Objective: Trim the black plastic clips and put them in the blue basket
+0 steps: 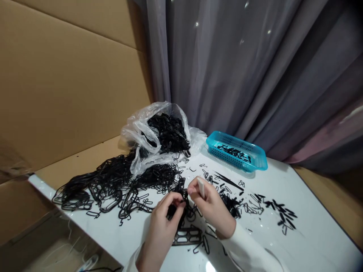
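Your left hand (166,221) pinches black loops (183,195) while your right hand (212,206), at 3 o'clock, grips a white piece (200,187): likely mid-separating, so pull steadily.

From where I stand, the person wears a long-sleeved top in white or pale cream. The right sleeve (249,249) shows the most, above the near side of the table (317,241). It is soft, plain cloth with a few shallow folds, and it ends in a snug cuff at the wrist. The left sleeve (131,263) shows only as a small sliver of the same pale cloth at the table's near edge. The left hand (164,226) and the right hand (211,207) are both bare, with slim fingers. The nails are too small to make out.
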Demonstrator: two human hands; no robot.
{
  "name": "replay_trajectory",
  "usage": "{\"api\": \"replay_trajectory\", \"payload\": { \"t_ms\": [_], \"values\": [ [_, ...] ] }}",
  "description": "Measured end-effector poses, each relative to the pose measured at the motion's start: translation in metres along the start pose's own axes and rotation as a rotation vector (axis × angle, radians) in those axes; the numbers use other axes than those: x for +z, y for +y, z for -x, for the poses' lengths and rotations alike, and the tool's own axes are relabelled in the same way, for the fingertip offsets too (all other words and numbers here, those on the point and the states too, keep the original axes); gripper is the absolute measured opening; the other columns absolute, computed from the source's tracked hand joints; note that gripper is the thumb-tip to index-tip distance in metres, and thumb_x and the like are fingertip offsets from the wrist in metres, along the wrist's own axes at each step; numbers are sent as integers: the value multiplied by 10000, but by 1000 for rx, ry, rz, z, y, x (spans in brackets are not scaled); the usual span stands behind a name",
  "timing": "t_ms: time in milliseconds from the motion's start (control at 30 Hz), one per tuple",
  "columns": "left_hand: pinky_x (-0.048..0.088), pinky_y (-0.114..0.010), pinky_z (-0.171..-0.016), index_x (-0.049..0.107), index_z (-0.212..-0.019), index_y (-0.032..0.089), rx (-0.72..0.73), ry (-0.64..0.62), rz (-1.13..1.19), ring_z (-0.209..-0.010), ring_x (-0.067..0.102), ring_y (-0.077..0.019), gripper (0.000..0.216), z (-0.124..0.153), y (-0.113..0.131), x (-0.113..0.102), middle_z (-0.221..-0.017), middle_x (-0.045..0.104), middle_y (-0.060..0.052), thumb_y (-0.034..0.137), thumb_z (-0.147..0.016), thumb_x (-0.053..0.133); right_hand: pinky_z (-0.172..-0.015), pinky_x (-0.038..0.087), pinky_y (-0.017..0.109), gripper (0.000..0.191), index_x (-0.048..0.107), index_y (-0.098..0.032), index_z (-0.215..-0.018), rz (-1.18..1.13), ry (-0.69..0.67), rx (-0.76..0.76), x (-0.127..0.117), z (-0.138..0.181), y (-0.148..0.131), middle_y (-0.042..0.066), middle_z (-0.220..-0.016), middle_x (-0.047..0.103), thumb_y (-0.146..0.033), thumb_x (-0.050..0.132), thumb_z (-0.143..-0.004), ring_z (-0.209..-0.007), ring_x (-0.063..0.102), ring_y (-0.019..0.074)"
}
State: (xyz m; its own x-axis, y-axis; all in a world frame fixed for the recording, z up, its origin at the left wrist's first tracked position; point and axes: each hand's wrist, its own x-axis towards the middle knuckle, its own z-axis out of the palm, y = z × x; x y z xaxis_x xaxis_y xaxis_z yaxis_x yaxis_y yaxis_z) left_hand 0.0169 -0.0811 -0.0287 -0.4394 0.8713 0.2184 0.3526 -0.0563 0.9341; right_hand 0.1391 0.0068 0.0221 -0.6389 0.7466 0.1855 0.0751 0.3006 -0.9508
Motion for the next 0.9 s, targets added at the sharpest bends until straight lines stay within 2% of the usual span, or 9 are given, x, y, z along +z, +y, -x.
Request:
{"api": "replay_trajectory", "payload": {
  "t_ms": [100, 200, 267, 367, 433, 500, 600, 767, 900],
  "values": [
    [426, -252, -745, 596, -802, 244, -35, 52, 19, -806, 580, -200, 114, 1, -1, -1, -809, 625, -13, 337, -867, 581, -537, 260, 249, 242, 480, -207, -766, -88, 57, 22, -11, -3, -9, -64, -620, 364, -417, 520, -879, -560, 313, 101],
    [417, -260, -811, 599, -834, 244, -52, 145, 84, -907, 581, -215, 112, -2, -3, -1, -885, 631, -27, 352, -861, 592, -523, 236, 249, 237, 501, -209, -776, -93, 36, 74, -26, -7, -17, -68, -594, 353, -430, 537, -853, -550, 299, 101],
    [413, -276, -874, 598, -859, 240, -101, 190, 193, -1000, 585, -231, 153, -3, -3, 0, -992, 643, -44, 391, -844, 613, -525, 257, 251, 224, 492, -211, -775, 36, -48, 115, -37, -10, -18, -62, -596, 379, -422, 502, -850, -550, 317, 103],
    [403, -300, -945, 589, -863, 228, -228, 224, 361, -1076, 590, -246, 273, -5, -2, -1, -1068, 659, -61, 492, -810, 632, -554, 302, 268, 151, 491, -211, -720, 354, -150, 167, -56, -12, -13, -39, -621, 452, -322, 483, -822, -565, 373, 109],
    [394, -307, -966, 591, -872, 225, -319, 240, 430, -1096, 586, -245, 329, -5, 0, -1, -1048, 681, -59, 538, -784, 642, -554, 279, 279, 159, 464, -211, -615, 498, -146, 209, -68, -11, -6, -36, -589, 448, -226, 533, -757, -555, 363, 111],
    [387, -316, -979, 592, -893, 225, -402, 248, 499, -1115, 580, -243, 353, -5, 1, -2, -1053, 694, -54, 545, -759, 660, -536, 233, 285, 257, 395, -214, -517, 603, -120, 260, -78, -10, 0, -48, -519, 389, -153, 573, -693, -517, 314, 105],
    [358, -338, -1022, 591, -907, 221, -464, 265, 589, -1129, 581, -244, 361, -5, 0, -3, -1069, 703, -51, 522, -730, 687, -520, 200, 289, 349, 340, -216, -444, 721, -90, 330, -87, -8, 8, -57, -451, 338, -111, 597, -655, -470, 270, 95],
    [347, -364, -1033, 591, -900, 210, -487, 258, 636, -1073, 598, -239, 361, -4, 0, -3, -1014, 707, -44, 486, -701, 714, -540, 247, 299, 298, 460, -213, -502, 779, -3, 365, -83, -10, 9, -3, -505, 472, -234, 580, -775, -485, 386, 131],
    [407, -346, -952, 592, -860, 199, -504, 282, 689, -965, 612, -220, 361, -4, 5, -3, -906, 699, -34, 452, -655, 748, -660, 368, 323, 309, 622, -195, -737, 683, 25, 269, -66, -13, 2, 59, -734, 637, -338, 419, -921, -696, 560, 188]
  ]
}}
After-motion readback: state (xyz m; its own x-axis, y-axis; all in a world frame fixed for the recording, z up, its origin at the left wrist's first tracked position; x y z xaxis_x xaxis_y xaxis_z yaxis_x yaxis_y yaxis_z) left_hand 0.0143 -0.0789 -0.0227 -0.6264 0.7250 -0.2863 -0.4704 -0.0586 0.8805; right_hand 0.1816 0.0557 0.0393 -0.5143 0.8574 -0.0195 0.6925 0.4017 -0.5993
